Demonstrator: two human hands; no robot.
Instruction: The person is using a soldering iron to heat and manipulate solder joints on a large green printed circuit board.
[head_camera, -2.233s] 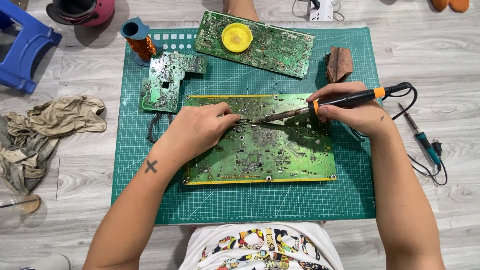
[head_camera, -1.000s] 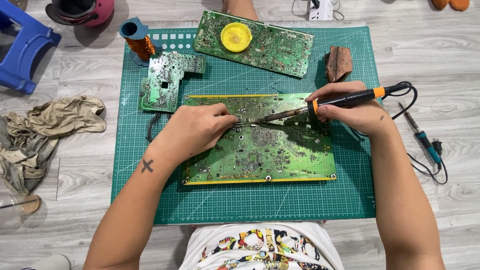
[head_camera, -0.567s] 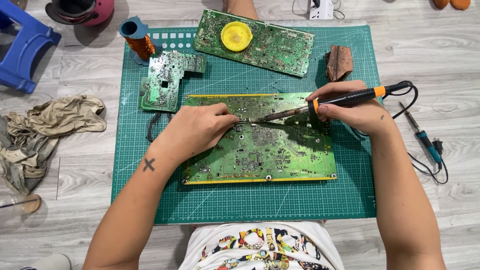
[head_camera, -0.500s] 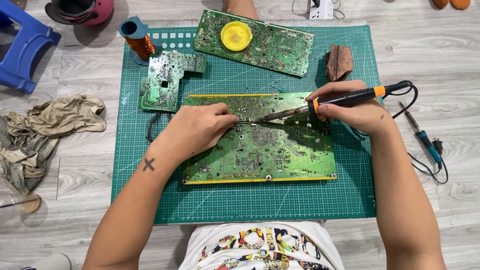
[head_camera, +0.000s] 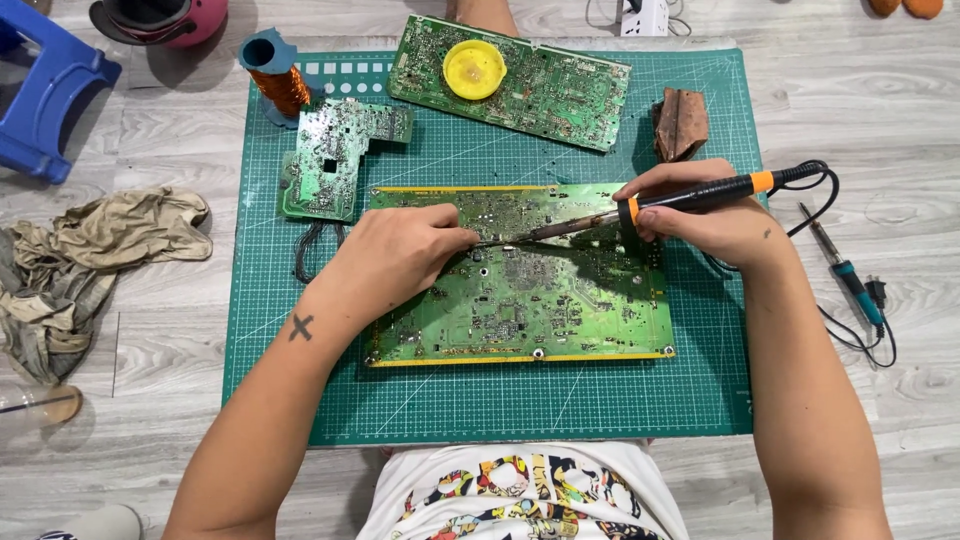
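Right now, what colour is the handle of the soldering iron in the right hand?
Black with orange bands on the soldering iron, held in the right hand; the head view shows it.

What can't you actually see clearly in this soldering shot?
- Head view: whatever the left hand pinches at the large circuit board; fingers hide it.
- Soldering iron tip contact: too small.
- Pink helmet, white power strip: cut off by the top edge.

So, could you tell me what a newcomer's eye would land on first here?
Probably the large green circuit board in the middle of the green cutting mat, where the right hand holds an orange-and-black soldering iron with its tip down on the board. The left hand rests on the board's left part. Behind, a yellow disc sits on a second board.
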